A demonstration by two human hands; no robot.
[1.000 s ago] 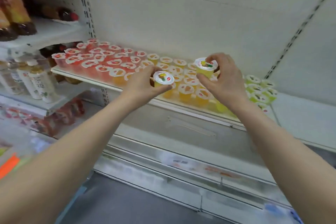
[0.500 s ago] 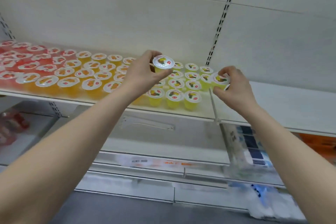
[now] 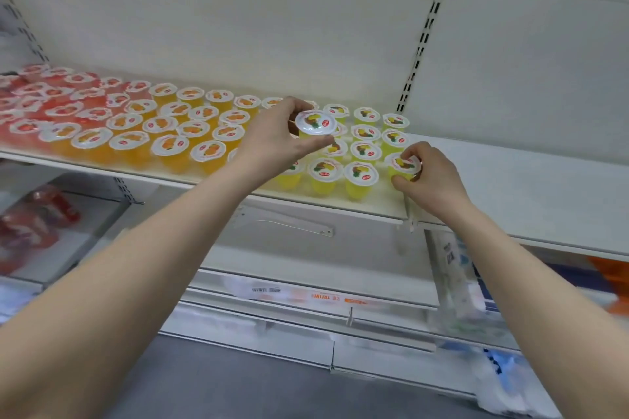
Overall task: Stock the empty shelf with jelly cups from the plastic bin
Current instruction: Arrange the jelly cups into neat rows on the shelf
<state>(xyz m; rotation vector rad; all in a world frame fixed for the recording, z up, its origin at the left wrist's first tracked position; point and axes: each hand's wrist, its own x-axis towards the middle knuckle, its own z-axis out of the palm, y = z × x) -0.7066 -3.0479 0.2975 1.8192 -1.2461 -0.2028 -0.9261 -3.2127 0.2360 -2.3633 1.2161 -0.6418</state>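
A white shelf (image 3: pixel 531 180) carries rows of jelly cups: red ones (image 3: pixel 51 102) at the left, orange ones (image 3: pixel 170 143) in the middle, yellow ones (image 3: pixel 360 173) at the right. My left hand (image 3: pixel 275 143) holds a yellow jelly cup (image 3: pixel 313 124) by its rim, lifted above the yellow rows. My right hand (image 3: pixel 432 177) grips another yellow cup (image 3: pixel 403 165) that stands at the right end of the front row, by the shelf's front edge. The plastic bin is out of view.
To the right of the cups the shelf surface is bare white. A slotted upright (image 3: pixel 425 27) runs up the back wall. Lower shelves hold red packets (image 3: pixel 34 224) at the left and blurred packages (image 3: pixel 456 282) at the right.
The view has swung right along the shelf. My right hand has lowered its cup to the shelf at the end of the front row. My left hand still holds its cup aloft.
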